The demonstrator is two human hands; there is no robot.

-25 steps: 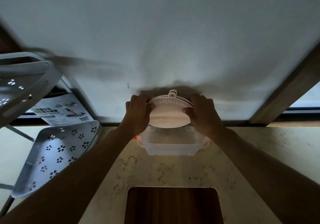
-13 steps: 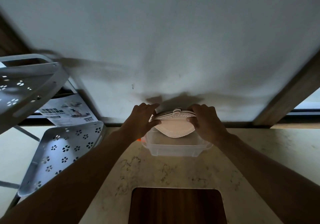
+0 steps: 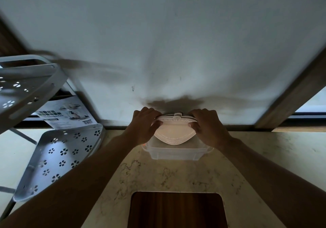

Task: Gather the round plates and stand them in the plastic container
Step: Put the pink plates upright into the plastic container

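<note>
A stack of pale pink round plates (image 3: 174, 132), with raised lettering and a small tab at the top, leans back over the clear plastic container (image 3: 176, 154) that stands on the marble counter by the wall. My left hand (image 3: 144, 125) grips the stack's left edge. On the right edge my right hand (image 3: 206, 123) holds the same stack. The lower rim of the plates dips inside the container's back half; whether it rests on the bottom is hidden.
A grey perforated corner shelf rack (image 3: 58, 155) stands at the left, with a printed leaflet (image 3: 67, 114) behind it. A dark wooden board (image 3: 176, 210) lies at the counter's near edge. A wooden window frame (image 3: 291, 100) rises at the right.
The plates have tipped from facing me to nearly edge-on and sunk lower into the container, both hands moving down with them.
</note>
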